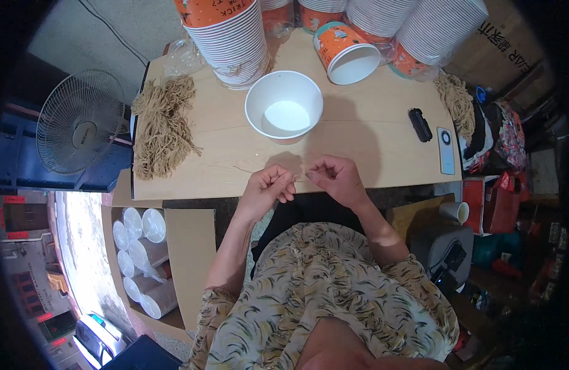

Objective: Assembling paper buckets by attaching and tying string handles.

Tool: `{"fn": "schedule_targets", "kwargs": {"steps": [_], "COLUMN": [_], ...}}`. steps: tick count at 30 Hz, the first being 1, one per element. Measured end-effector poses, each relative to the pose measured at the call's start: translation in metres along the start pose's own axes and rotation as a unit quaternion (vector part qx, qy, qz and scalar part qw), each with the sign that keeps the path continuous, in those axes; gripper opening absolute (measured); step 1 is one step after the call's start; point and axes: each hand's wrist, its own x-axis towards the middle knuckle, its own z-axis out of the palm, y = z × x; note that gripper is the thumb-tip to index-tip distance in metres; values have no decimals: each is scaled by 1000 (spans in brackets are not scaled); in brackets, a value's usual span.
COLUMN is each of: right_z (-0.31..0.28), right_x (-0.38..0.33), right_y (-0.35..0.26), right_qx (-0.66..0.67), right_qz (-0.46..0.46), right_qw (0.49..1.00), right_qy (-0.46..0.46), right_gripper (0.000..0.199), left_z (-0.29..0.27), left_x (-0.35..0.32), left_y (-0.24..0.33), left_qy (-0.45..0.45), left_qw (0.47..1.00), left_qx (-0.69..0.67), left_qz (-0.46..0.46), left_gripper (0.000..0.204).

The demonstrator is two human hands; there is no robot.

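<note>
My left hand [271, 187] is closed in a pinch over the table's front edge. A thin tan string [244, 169] trails from it to the left. Close beside it, my right hand [339, 180] has its thumb and fingers pressed together; what lies in them is too small to make out. A pale bit shows in the gap between the two hands. Just beyond them stands an upright white paper bucket [260, 102], its inside facing up. A heap of tan strings [164, 129] lies at the table's left end.
Stacked orange-and-white paper buckets [232, 52] line the back, and one bucket [353, 63] lies tipped over. A black object [420, 125] and a pale blue-and-white strip [445, 151] sit at right. At left are a fan [81, 129] and a carton [189, 265] of wrapped white stacks.
</note>
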Motion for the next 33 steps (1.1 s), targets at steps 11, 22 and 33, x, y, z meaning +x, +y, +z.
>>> {"fn": "schedule_targets", "kwargs": {"steps": [11,22,33], "right_z": [-36,-15,30], "right_x": [17,43,52], "right_y": [-47,-78,-7], "right_qx": [30,-96,-19], "right_qz": [-71,-78,-7], "right_qw": [992,992,1000], "right_qy": [99,28,12], "right_gripper": [4,6,11], "left_z": [12,0,3], "left_x": [34,47,30], "left_y": [24,-13,-37], "left_qy": [33,244,299], "left_qw": [999,966,939], "left_qx": [-5,-14,53], "left_qz": [5,82,161], "left_gripper": [41,30,26]}}
